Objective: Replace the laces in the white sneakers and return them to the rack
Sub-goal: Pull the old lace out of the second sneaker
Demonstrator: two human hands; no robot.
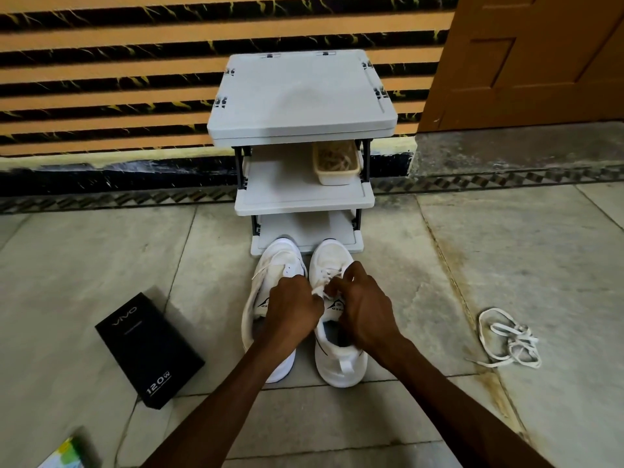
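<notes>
Two white sneakers stand side by side on the stone floor, toes toward the grey rack (304, 197). The left sneaker (280, 261) is partly covered by my left hand. The right sneaker (337, 363) carries a white lace (326, 275) across its upper eyelets. My left hand (292, 309) and my right hand (361, 305) hover over the right sneaker's tongue, each with fingers curled and pinching a strand of that lace. A loose white lace (510, 339) lies in a tangle on the floor to the right.
A black phone box (148, 346) lies on the floor at the left, and a green-and-white packet (64, 454) at the bottom-left corner. A beige tray (336, 162) with pale strands sits on the rack's middle shelf. A brown door (526, 62) stands at the back right.
</notes>
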